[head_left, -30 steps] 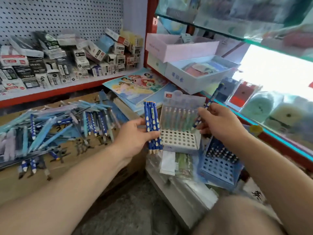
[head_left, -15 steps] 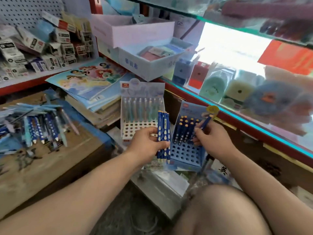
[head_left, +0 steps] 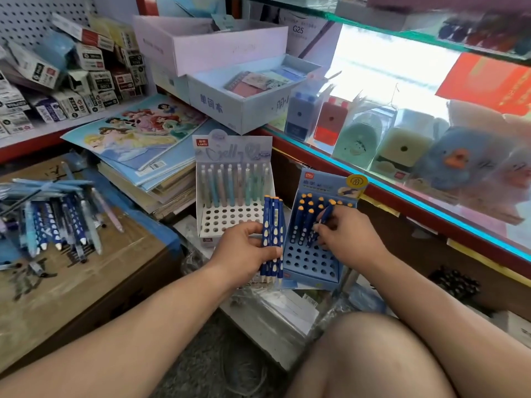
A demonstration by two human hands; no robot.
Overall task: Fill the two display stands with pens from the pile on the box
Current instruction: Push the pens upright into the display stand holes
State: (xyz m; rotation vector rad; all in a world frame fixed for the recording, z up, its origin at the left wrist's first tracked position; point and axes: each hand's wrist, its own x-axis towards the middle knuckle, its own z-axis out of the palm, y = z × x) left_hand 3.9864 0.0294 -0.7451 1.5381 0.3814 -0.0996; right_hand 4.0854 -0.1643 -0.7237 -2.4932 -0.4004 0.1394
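While two display stands sit side by side between the person's hands and the shelves, the white stand [head_left: 233, 193] on the left carries a single back row of about nine pastel pens, with the holes in front of them bare; the blue stand [head_left: 317, 234] on the right holds roughly ten dark blue pens with orange caps in its rear rows, its front rows unfilled. The left hand [head_left: 244, 251] is closed around a bundle of about four blue pens [head_left: 272, 239], upright, white-dotted along the barrel, orange caps up; the right hand [head_left: 347, 237] pinches one blue pen [head_left: 324, 218], tilted, its lower end among the holes of the blue stand. On the cardboard box [head_left: 94, 271] at the left lies the pile of pens [head_left: 54, 216], too tangled to count exactly: dark blue dotted ones mixed with pale blue and one pink.
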